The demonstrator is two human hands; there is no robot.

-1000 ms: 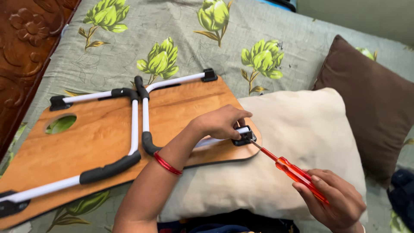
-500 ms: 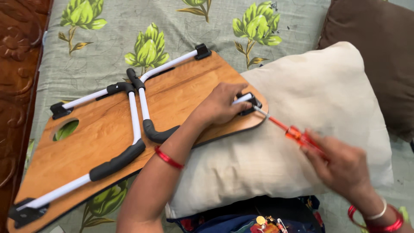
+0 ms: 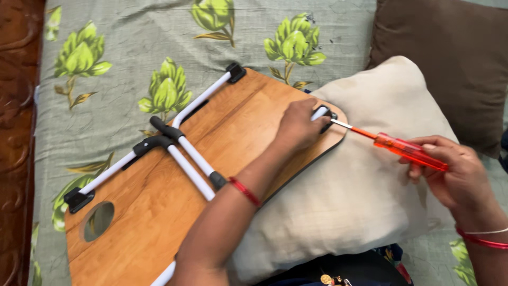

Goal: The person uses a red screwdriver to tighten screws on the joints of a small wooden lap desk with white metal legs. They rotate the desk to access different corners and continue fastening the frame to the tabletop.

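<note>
On a cream cushion (image 3: 365, 212), an upturned wooden folding lap table (image 3: 159, 212) is pressed by the left hand (image 3: 299, 127), fingers curled over its white leg end. An orange-handled screwdriver (image 3: 394, 146) is gripped by the right hand (image 3: 455, 175), its tip at the leg's black bracket (image 3: 329, 115).
</note>
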